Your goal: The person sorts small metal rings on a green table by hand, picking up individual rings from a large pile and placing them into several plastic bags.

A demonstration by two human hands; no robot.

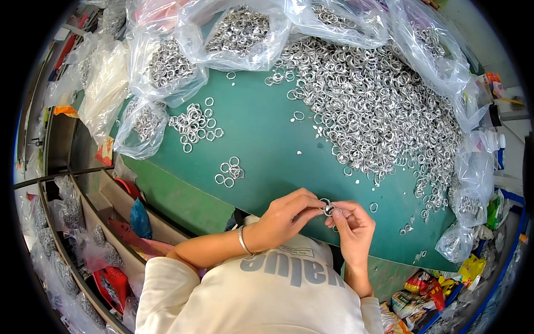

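Close to the table's near edge, my two hands meet around small silvery metal rings (328, 210). My left hand (289, 217) pinches them from the left with thumb and fingertips. From the other side, my right hand (352, 224) has its fingers closed on the rings too. Exactly how many rings are between my fingers is hard to make out. Beyond my hands, to the right, spreads a large heap of metal rings (372, 106). A small group of rings (229, 171) lies on the green table (267, 139) ahead of my left hand, with a larger cluster (196, 125) farther left.
Clear plastic bags of rings (239, 33) line the table's far side, and another bag (143, 125) sits at its left. More bags (470, 206) stand along the right edge. Left of me is a compartmented shelf (94, 195); colourful packets (423, 289) lie at lower right.
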